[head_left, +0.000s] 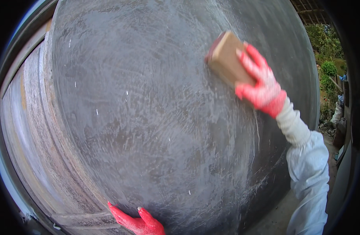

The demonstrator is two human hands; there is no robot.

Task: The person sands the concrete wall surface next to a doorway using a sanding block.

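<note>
The right hand (260, 84), in a red glove, clasps a tan rectangular block (227, 58) from its lower right side, the fingers wrapped over the block's near end, so the block juts up and to the left of the palm. Its broad face lies flat against the grey wall (148, 117), and its long axis runs diagonally, from the hand up toward the upper left. The right hand alone carries the block; the left hand (139, 223), also red-gloved, is well apart, far below and to the left of the grip, fingers spread and pressed flat against the wall's lower edge, holding nothing. The wall is a large, dark grey, smeared surface with pale swirling streaks and a few white specks, and it fills most of the view on every side of the block. Left of it runs a rougher, paler rim (35, 129) in banded layers. Behind the white sleeve (307, 164), to the right of the grip, lie bare ground and green bushes (329, 51).
</note>
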